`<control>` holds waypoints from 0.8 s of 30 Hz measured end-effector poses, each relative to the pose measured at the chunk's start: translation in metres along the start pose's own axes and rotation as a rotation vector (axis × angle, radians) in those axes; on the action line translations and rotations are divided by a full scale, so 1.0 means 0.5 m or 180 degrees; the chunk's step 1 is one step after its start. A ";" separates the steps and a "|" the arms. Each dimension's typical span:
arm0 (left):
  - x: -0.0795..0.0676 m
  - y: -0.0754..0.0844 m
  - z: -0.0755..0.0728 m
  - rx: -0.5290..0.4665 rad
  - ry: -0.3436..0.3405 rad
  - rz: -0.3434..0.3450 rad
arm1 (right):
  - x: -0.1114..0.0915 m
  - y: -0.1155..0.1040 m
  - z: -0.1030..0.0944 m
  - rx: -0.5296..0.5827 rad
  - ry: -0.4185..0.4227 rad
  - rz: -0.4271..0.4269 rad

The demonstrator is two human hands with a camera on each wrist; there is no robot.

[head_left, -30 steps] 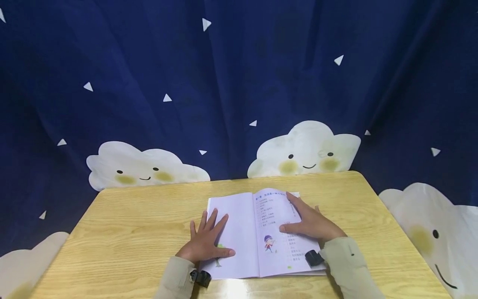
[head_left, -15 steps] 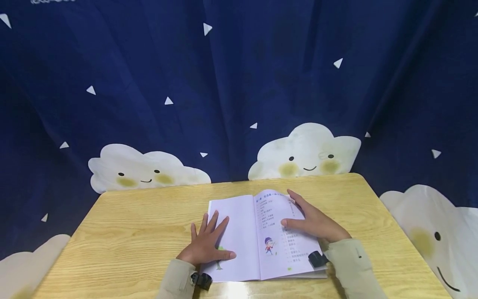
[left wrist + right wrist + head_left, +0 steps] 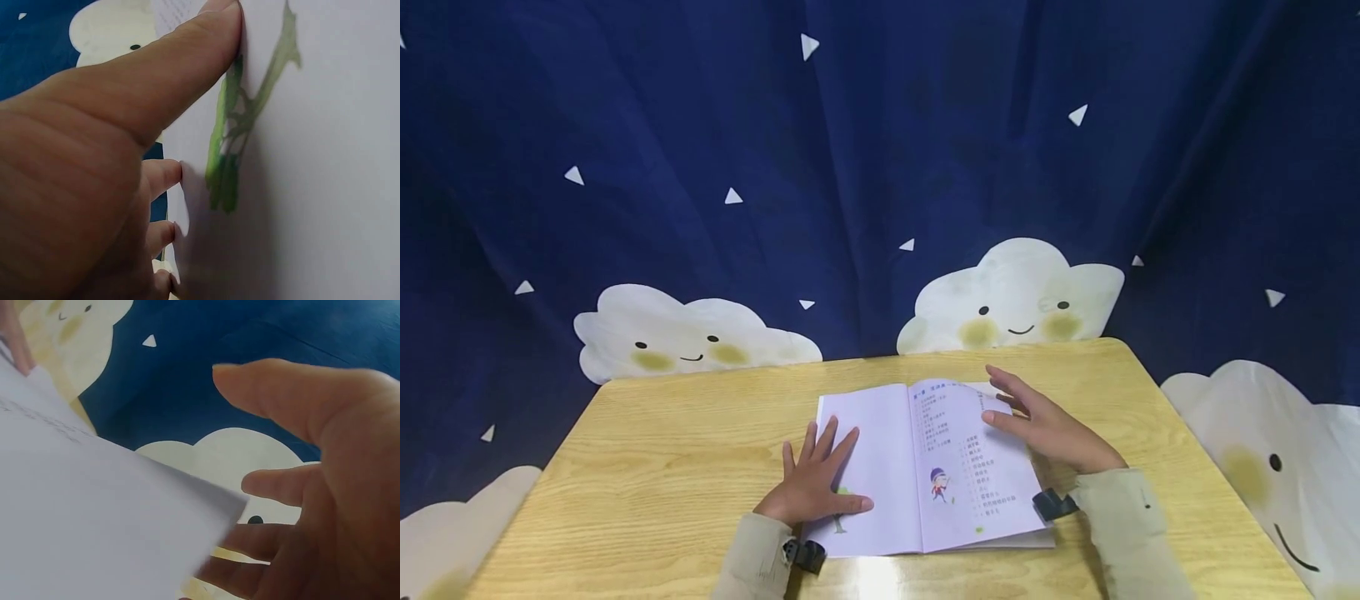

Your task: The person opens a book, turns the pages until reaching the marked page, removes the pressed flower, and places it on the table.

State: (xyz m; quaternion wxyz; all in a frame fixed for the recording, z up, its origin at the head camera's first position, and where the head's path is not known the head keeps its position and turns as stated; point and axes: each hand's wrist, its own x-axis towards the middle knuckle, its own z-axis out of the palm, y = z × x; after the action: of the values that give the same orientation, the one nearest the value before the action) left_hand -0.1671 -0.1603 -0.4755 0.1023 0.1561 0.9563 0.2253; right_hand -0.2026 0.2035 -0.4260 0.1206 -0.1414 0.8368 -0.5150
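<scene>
An open book (image 3: 887, 467) lies on the table, its left page showing a small printed tree and its right page lines of text and a cartoon child. My left hand (image 3: 812, 483) rests with spread fingers on the left page; in the left wrist view its thumb (image 3: 181, 69) touches the paper by the tree drawing. At the book's right edge is my right hand (image 3: 1052, 429), thumb and fingers apart. The right wrist view shows the right page (image 3: 112, 519) lifted, its corner just in front of the lower fingers, which are partly hidden behind it. Whether they touch it I cannot tell.
The book and both forearms are on a light wooden table (image 3: 685, 450) with rounded far corners. Behind it hangs a dark blue curtain (image 3: 857, 167) with white triangles and smiling clouds. Black wrist cameras (image 3: 1054, 504) sit at both cuffs.
My right hand has slid rightward off the right page's upper part to its outer edge, uncovering more text. The left hand stays in place on the left page.
</scene>
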 end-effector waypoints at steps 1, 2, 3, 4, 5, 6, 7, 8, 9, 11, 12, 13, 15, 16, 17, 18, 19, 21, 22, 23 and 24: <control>0.000 0.000 -0.001 0.0000 0.0002 0.0002 | 0.000 0.002 -0.003 0.0003 -0.0004 -0.0052; 0.001 0.000 -0.001 -0.0008 -0.0001 -0.0001 | 0.000 0.003 -0.006 0.0035 -0.0009 -0.0074; 0.001 0.000 -0.001 0.0006 0.0001 0.0000 | -0.001 0.004 -0.009 0.0066 -0.0021 -0.0094; 0.002 -0.001 -0.001 0.0007 0.0003 0.0000 | -0.001 0.006 -0.012 0.0090 -0.0029 -0.0110; 0.002 -0.001 -0.001 0.0020 0.0008 0.0001 | -0.002 0.007 -0.015 0.0146 -0.0054 -0.0136; 0.003 -0.001 -0.001 0.0038 0.0018 0.0003 | -0.002 0.009 -0.018 0.0214 -0.0073 -0.0158; 0.004 -0.001 -0.001 0.0049 0.0023 0.0003 | -0.003 0.009 -0.021 0.0291 -0.0093 -0.0191; 0.005 -0.001 -0.001 0.0053 0.0028 0.0005 | -0.004 0.011 -0.024 0.0366 -0.0102 -0.0198; 0.005 -0.002 0.000 0.0059 0.0031 0.0007 | -0.005 0.011 -0.027 0.0417 -0.0124 -0.0226; 0.006 -0.002 0.000 0.0053 0.0027 0.0003 | -0.007 0.012 -0.032 0.0509 -0.0175 -0.0296; 0.006 -0.002 0.000 0.0044 0.0023 0.0000 | -0.008 0.013 -0.034 0.0525 -0.0195 -0.0339; 0.005 -0.001 0.000 0.0032 0.0023 -0.0002 | -0.008 0.013 -0.035 0.0536 -0.0209 -0.0359; 0.005 -0.001 -0.001 0.0024 0.0032 -0.0002 | -0.008 0.014 -0.036 0.0534 -0.0250 -0.0425; 0.005 0.000 -0.001 0.0029 0.0034 -0.0004 | -0.008 0.015 -0.036 0.0530 -0.0276 -0.0467; 0.004 0.000 -0.001 0.0031 0.0037 -0.0004 | -0.008 0.015 -0.036 0.0533 -0.0313 -0.0504; 0.004 0.001 0.000 0.0032 0.0034 -0.0007 | -0.008 0.016 -0.035 0.0539 -0.0347 -0.0534; 0.003 0.001 0.000 0.0033 0.0032 -0.0009 | -0.008 0.017 -0.035 0.0539 -0.0375 -0.0554; 0.002 0.002 0.001 0.0036 0.0021 -0.0019 | -0.008 0.019 -0.033 0.0523 -0.0428 -0.0617; 0.002 0.002 0.001 0.0035 0.0015 -0.0025 | -0.009 0.018 -0.032 0.0520 -0.0440 -0.0626; 0.002 0.002 0.001 0.0035 0.0015 -0.0027 | -0.009 0.018 -0.032 0.0512 -0.0441 -0.0625; 0.002 0.001 0.002 0.0033 0.0017 -0.0026 | -0.009 0.017 -0.031 0.0511 -0.0421 -0.0603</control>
State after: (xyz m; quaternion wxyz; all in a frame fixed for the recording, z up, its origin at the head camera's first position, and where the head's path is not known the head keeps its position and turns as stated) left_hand -0.1677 -0.1590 -0.4761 0.0999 0.1521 0.9583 0.2204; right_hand -0.2046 0.2216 -0.4267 0.1373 -0.2433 0.7660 -0.5789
